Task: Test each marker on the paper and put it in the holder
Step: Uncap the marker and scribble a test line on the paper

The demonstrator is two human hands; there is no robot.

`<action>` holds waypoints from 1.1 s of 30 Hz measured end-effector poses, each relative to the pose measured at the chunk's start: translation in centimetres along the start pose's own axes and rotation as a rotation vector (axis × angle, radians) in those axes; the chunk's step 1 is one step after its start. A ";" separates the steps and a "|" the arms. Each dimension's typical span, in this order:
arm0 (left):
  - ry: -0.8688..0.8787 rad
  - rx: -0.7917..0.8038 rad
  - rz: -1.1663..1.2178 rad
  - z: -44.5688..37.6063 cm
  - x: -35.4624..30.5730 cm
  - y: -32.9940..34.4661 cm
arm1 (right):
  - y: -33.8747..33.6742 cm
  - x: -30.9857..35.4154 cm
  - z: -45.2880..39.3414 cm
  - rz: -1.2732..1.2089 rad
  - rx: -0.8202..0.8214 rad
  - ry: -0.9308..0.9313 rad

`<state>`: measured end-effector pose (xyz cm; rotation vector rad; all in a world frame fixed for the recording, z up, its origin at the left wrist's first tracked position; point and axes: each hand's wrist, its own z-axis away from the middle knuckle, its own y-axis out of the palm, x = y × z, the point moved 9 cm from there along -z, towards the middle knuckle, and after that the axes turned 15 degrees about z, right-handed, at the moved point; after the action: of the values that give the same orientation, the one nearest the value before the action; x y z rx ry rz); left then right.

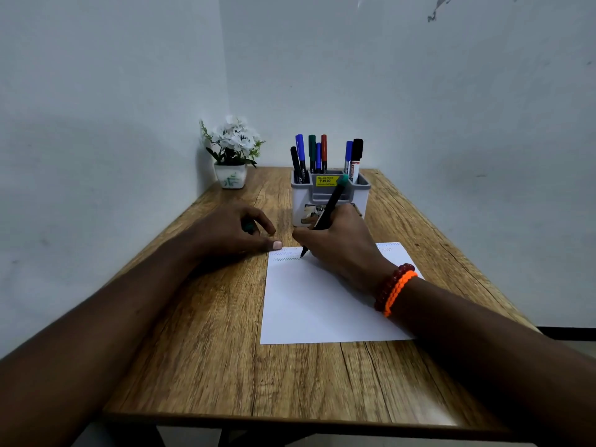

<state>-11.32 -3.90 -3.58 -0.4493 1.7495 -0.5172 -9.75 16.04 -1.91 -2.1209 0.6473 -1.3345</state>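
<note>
A: Head view: the right hand (338,243) pinches a marker (325,214) in a writing grip, fingers curled round the dark barrel. The tip touches the paper (322,304) near its far left corner, at the end of a faint zigzag line (286,259).

B: And the marker's other end?

A: It leans up and away from the person, its teal end in front of the holder (330,201). The barrel crosses the holder's front wall as seen from here.

B: The left hand (232,233)?

A: It rests on the table (200,350) just left of the paper, fingers curled round something small and teal, a cap (249,226) by the look of it. The thumb tip lies at the paper's far left corner.

B: What is in the holder?

A: Seven markers stand upright in its back compartments: a group of five (311,153) on the left, black, blue, green, blue and red, and on the right a blue one and a thicker black-capped one (353,156). A yellow price label (327,181) is stuck at the middle.

B: Where does the holder stand?

A: Beyond the paper, toward the far edge of the table. A potted plant (233,153) with white flowers sits in the far left corner. More faint scribbles (388,247) show at the paper's far right corner. Two bead bracelets (395,290), one dark red and one orange, circle the right wrist.
</note>
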 end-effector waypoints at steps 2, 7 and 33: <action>-0.008 0.001 0.001 0.0 0.0 0.0 | 0.0 0.0 0.1 0.001 0.000 0.004; -0.018 -0.005 0.014 0.2 0.0 0.0 | 0.0 -0.5 -0.1 0.016 -0.007 0.016; -0.008 -0.007 -0.040 0.2 -0.3 0.0 | -0.2 -1.0 -0.8 0.013 -0.021 -0.051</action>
<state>-11.07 -3.71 -3.37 -0.4920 1.7379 -0.5370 -10.90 16.69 -2.17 -2.1569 0.6559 -1.2674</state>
